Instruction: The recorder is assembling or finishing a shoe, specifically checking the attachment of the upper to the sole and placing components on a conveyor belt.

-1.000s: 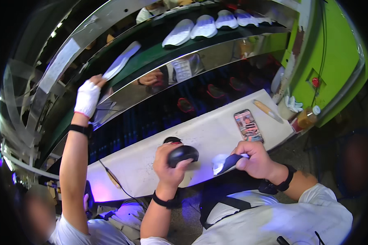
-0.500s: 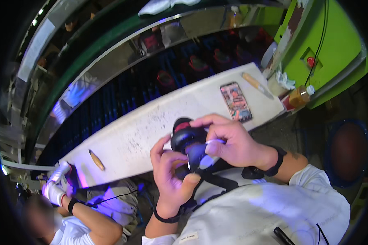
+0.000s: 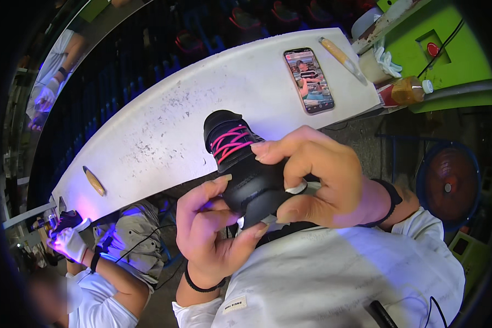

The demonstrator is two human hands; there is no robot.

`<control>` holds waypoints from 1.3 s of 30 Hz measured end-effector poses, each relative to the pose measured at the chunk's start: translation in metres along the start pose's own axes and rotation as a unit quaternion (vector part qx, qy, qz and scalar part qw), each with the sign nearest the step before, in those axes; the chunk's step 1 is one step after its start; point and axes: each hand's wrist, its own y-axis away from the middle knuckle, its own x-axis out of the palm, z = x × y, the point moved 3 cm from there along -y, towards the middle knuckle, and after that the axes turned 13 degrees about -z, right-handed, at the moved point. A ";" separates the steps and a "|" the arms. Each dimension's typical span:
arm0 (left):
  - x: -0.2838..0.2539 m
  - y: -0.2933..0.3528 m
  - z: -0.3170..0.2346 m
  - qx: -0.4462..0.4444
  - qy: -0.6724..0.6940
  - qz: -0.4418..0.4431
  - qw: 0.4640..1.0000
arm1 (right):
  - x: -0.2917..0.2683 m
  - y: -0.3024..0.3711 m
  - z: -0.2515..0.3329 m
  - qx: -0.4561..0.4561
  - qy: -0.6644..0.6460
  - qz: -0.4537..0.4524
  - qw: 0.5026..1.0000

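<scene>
A black shoe (image 3: 251, 188) with pink laces is held in front of my body, its collar end away from me, over the near edge of the white table. My left hand (image 3: 213, 229) grips its near end from the left, thumb and fingers bent around it. From the right, my right hand (image 3: 325, 177) holds it too, index fingertip by the laces and thumb near the close end. Small white bits show at the fingertips of both hands; I cannot make out what they are. The shoe's underside is hidden.
On the white table (image 3: 164, 126) lie a phone (image 3: 309, 81) with a lit screen, a wooden-handled knife (image 3: 341, 59) and another wooden-handled tool (image 3: 93, 181). A bottle (image 3: 404, 92) stands by the right end. At left, a co-worker's gloved hand (image 3: 71, 244) holds a dark shoe (image 3: 67, 220).
The shoe has turned in my hands, so its pink laces and black upper now show clearly. Both hands remain on it. The whole view has shifted, and the phone screen shows another picture.
</scene>
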 end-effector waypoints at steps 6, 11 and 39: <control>0.001 -0.004 -0.004 0.021 -0.016 0.020 0.999 | -0.002 0.001 0.001 -0.011 0.005 0.010 1.000; 0.007 -0.008 -0.005 0.025 -0.024 0.016 0.999 | -0.005 -0.003 -0.004 -0.009 -0.001 -0.004 1.000; 0.091 -0.008 0.062 0.009 -0.029 0.000 1.000 | -0.055 -0.027 -0.076 0.137 -0.123 -0.036 0.982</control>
